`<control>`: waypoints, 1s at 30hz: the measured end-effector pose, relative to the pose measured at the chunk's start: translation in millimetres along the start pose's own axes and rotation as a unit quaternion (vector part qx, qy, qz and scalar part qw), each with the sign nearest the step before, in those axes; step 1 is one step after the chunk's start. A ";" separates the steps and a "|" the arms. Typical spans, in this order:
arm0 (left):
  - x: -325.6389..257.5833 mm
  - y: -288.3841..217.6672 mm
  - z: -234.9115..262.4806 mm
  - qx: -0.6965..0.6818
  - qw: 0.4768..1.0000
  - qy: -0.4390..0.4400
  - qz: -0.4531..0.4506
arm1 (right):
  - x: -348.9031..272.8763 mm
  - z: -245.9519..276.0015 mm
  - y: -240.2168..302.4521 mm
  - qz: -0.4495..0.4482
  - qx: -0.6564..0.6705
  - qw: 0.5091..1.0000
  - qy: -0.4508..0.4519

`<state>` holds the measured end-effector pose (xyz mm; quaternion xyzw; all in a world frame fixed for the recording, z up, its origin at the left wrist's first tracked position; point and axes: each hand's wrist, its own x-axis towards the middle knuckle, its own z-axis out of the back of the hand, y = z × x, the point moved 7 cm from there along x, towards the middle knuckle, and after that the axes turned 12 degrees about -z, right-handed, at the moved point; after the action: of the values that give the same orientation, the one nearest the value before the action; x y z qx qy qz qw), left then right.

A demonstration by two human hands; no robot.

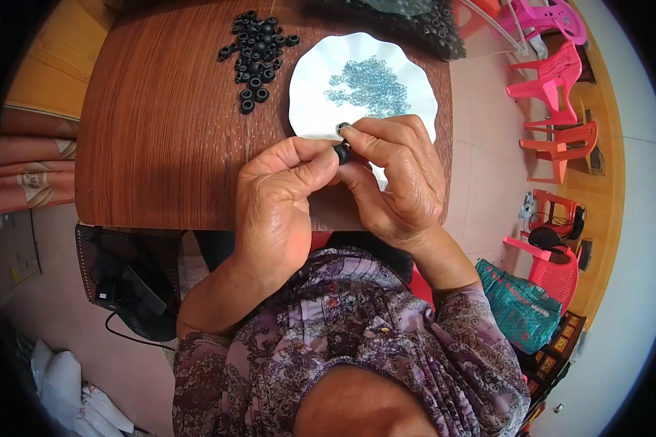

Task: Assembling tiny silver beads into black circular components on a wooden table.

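Black piece [342,154], round, sits where the two hands meet, over the plate's near edge. Left hand [277,193]: thumb and forefinger pinched narrow on it, probably to steady it. Right hand [404,167]: fingers curled, thumb and forefinger close in; cannot tell whether they grip the same piece. A dark bead [344,129] shows at the right forefinger's tip; held or merely touched, unclear.

White plate [310,95] lies just beyond the hands, perhaps so its small clear bits [372,84] stay gathered within reach. Black heap [255,54] lies beyond the left hand on the bare table [160,131], likely spread for easy picking. Clear bag [430,29], farther out past the right hand, holds more black pieces, seemingly a reserve.

Counts: hands, two; piece in the left pinch, one; bead, one; plate, one; bag, one. Heap: a few dozen, overlapping, no exact figure. Clear bits: too small to count.
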<state>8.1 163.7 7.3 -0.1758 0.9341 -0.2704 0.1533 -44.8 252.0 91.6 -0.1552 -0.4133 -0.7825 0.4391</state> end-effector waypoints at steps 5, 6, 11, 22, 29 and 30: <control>0.0 -2.0 5.9 0.038 0.999 -0.009 -0.032 | 2.3 -0.8 -2.0 -0.010 0.024 1.000 0.014; 0.1 -2.9 6.5 0.042 0.998 -0.004 -0.044 | 2.1 -0.8 -2.6 -0.011 0.025 1.000 0.014; -3.6 -4.9 4.8 0.061 0.996 -0.013 -0.064 | -2.6 -1.6 -0.6 0.018 0.034 0.999 0.001; 8.4 -12.6 2.2 0.057 0.996 -0.018 -0.062 | 8.6 -10.6 -12.2 0.000 0.075 0.997 -0.001; 0.3 -23.1 -3.9 0.156 0.986 0.000 -0.063 | 11.6 -8.7 2.9 0.015 0.047 0.999 0.009; 1.4 -21.7 -4.1 0.152 0.986 0.006 -0.066 | 9.5 -9.2 7.6 0.024 0.030 0.999 -0.008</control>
<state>10.6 147.8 22.5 -0.2105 0.8691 -0.4200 0.1546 -42.9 237.4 95.7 -0.1582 -0.4362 -0.7578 0.4588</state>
